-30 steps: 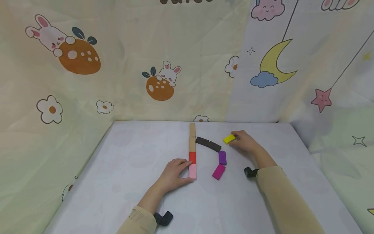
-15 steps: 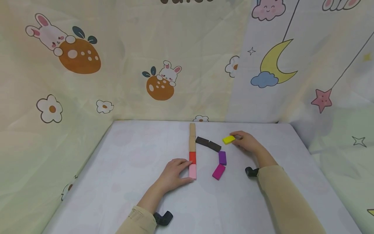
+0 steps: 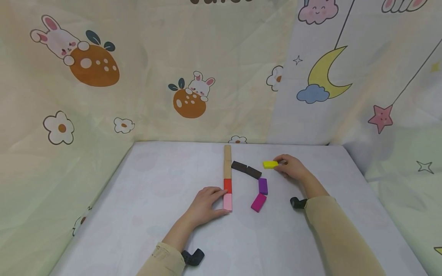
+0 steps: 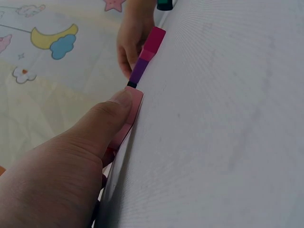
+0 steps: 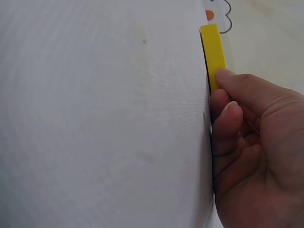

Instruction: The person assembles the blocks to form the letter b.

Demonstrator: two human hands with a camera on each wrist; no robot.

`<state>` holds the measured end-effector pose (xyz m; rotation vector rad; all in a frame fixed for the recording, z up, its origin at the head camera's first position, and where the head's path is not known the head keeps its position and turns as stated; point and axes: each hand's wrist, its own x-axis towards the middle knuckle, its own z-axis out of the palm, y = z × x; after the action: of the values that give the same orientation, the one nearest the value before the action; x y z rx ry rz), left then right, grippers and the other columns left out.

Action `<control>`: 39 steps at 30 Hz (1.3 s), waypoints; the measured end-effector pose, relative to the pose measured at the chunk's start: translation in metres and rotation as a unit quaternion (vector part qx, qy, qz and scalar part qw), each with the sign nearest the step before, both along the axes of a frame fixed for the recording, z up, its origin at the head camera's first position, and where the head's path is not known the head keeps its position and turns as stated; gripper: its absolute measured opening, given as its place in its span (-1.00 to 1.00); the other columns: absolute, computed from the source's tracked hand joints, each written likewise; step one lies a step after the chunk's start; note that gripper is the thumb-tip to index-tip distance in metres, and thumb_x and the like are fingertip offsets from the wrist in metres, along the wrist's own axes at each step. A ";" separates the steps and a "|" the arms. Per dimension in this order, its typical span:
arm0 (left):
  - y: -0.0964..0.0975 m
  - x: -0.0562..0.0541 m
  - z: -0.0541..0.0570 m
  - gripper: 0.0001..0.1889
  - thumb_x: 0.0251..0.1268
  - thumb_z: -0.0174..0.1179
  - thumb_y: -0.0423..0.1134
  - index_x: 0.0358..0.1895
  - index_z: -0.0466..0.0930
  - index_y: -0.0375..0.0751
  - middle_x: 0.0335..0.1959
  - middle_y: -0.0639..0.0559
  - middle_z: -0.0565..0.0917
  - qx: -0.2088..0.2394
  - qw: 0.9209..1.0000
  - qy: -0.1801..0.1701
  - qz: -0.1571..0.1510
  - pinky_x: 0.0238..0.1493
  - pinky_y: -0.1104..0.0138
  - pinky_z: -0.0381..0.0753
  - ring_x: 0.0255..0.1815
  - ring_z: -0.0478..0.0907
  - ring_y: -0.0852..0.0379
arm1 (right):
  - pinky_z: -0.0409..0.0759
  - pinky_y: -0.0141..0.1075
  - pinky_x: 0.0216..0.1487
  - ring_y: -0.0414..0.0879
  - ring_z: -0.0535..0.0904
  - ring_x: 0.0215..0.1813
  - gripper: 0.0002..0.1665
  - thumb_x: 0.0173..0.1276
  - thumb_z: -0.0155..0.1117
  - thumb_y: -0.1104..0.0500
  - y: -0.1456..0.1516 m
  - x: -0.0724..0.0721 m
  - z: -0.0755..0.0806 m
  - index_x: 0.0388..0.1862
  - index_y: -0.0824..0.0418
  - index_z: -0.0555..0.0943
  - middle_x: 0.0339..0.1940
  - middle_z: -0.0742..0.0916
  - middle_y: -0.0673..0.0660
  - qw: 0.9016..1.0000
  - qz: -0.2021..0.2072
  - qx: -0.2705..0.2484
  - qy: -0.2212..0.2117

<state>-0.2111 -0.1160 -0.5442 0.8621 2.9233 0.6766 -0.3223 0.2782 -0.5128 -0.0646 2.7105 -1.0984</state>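
My right hand (image 3: 291,167) pinches the right end of a yellow block (image 3: 270,165) between thumb and fingers, low over the white table. In the right wrist view, the yellow block (image 5: 213,52) juts out beyond the fingertips. My left hand (image 3: 205,206) holds the pink block (image 3: 228,202), thumb at its near end and index finger by the red block (image 3: 228,186). Those two continue a straight column with tan blocks (image 3: 227,168). Right of the column, two black blocks (image 3: 246,169), a purple block (image 3: 263,186) and a magenta block (image 3: 258,202) form a bent line.
The white table (image 3: 145,184) meets a printed cloth backdrop (image 3: 238,107) at its far edge. Black camera mounts sit at the left wrist (image 3: 193,257) and the right wrist (image 3: 297,203).
The yellow block has turned from slanted to nearly level across the table, still pinched by my right hand. My left hand and the other blocks stay put.
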 end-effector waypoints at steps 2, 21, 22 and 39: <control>0.000 0.000 0.000 -0.25 0.16 0.28 0.30 0.43 0.36 0.24 0.30 0.12 0.49 0.000 1.000 0.000 0.001 0.47 0.04 0.29 0.39 0.34 0.07 | 0.62 -0.33 -0.29 -0.02 0.54 -0.21 -0.49 0.40 0.28 0.01 0.000 0.001 0.000 0.28 0.11 0.49 0.29 0.50 0.23 1.000 -0.004 -0.001 0.002; 0.000 0.001 0.001 -0.25 0.15 0.27 0.32 0.44 0.35 0.25 0.29 0.13 0.50 0.000 1.000 0.003 0.004 0.47 0.04 0.30 0.38 0.34 0.08 | 0.55 -0.03 0.10 0.12 0.49 0.09 -0.58 0.40 0.28 -0.03 0.002 0.015 0.001 0.18 0.06 0.56 0.19 0.59 0.18 0.997 -0.001 0.045 0.062; 0.000 0.001 0.001 -0.24 0.16 0.27 0.32 0.44 0.35 0.25 0.29 0.13 0.49 0.001 1.000 0.002 0.004 0.47 0.04 0.29 0.39 0.34 0.08 | 0.57 -0.08 0.04 0.11 0.49 0.07 -0.58 0.40 0.28 -0.02 0.003 0.018 0.002 0.18 0.07 0.56 0.19 0.59 0.19 0.997 0.001 0.042 0.062; 0.001 0.002 0.002 -0.25 0.15 0.28 0.30 0.44 0.35 0.24 0.31 0.12 0.49 0.006 1.000 -0.010 0.008 0.47 0.02 0.30 0.40 0.32 0.07 | 0.55 -0.36 -0.42 -0.06 0.46 -0.28 -0.63 0.32 0.38 0.09 -0.022 0.075 0.013 0.09 0.01 0.59 0.00 0.63 0.07 0.993 0.047 0.024 0.105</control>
<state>-0.2088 -0.1146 -0.5421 0.8292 2.9134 0.6993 -0.2472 0.2557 -0.4995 -0.3139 2.8817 -1.0540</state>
